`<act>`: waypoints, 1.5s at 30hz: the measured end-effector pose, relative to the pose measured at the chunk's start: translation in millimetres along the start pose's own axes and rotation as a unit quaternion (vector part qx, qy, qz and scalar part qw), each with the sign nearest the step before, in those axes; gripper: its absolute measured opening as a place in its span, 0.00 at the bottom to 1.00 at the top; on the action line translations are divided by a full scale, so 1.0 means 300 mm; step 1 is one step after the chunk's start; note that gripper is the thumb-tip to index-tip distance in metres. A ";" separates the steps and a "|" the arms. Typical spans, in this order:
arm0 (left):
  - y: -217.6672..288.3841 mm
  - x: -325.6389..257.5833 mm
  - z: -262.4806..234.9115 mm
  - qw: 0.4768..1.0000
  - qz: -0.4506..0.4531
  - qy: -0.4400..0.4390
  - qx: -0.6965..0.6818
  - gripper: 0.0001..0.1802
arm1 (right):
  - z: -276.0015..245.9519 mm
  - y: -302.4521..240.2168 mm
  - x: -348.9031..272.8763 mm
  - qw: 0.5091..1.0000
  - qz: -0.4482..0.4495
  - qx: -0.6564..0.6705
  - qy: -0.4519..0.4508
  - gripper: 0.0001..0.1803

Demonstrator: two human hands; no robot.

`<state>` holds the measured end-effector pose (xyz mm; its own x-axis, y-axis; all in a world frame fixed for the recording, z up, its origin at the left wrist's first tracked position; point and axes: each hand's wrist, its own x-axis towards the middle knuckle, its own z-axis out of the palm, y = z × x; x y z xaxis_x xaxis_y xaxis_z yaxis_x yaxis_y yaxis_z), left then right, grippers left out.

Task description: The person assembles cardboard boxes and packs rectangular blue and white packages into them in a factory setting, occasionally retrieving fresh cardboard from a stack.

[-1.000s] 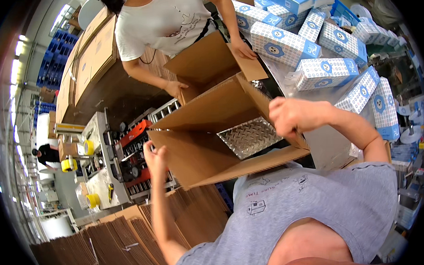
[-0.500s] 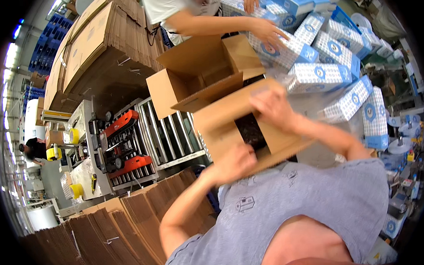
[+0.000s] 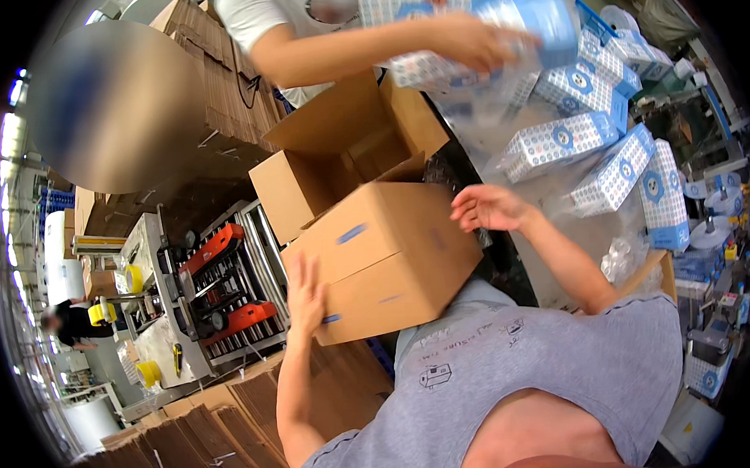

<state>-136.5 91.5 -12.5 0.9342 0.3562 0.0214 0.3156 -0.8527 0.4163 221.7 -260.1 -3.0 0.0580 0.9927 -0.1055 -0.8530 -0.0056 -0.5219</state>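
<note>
We see a closed cardboard carton (image 3: 405, 262) at the centre of the view, tilted in front of the wearer's torso, with a seam crossing its upper face. The left hand (image 3: 308, 294) lies against the left side of that face, fingers spread and extended and curled around nothing; we judge that it steadies the carton by pressure rather than by a grasp. The right hand (image 3: 489, 208) is loosely open at the opposite edge, its fingers slightly bent and enclosing nothing; we cannot tell whether the fingertips touch the board. With the hands on opposite sides, we take the carton to be balanced between them. Just beyond its far edge stands an open carton (image 3: 320, 119), its flaps spread outward, which presumably leaves the mouth accessible. A co-worker's hand (image 3: 475, 44), blurred, reaches over the patterned boxes (image 3: 562, 140) farther off. As for room, the open carton closes off the far side, and the wearer's grey shirt (image 3: 531, 353) bounds the near side. To the left, we find the roller conveyor (image 3: 263, 260) near the carton's edge; to the right, a bare stretch of table (image 3: 552, 264) lies between the right forearm and the boxes.
</note>
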 end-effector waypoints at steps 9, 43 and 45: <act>-0.483 -0.392 0.068 0.580 -0.268 0.064 -0.767 0.46 | 0.187 0.339 0.205 0.947 0.006 -0.250 0.201 0.26; 1.410 1.147 0.503 0.917 0.390 0.009 -0.086 0.52 | -0.083 -0.417 -0.790 0.250 0.269 -0.897 0.247 0.53; 1.635 1.141 0.622 0.936 0.338 -0.073 0.057 0.61 | -0.108 -0.270 -0.761 0.328 0.112 -0.904 0.252 0.58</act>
<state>369.0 -276.1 29.5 0.9369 -0.3296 0.1164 -0.3488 -0.9025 0.2526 294.4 -490.1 36.0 0.5653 0.8001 -0.2009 0.8090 -0.5853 -0.0547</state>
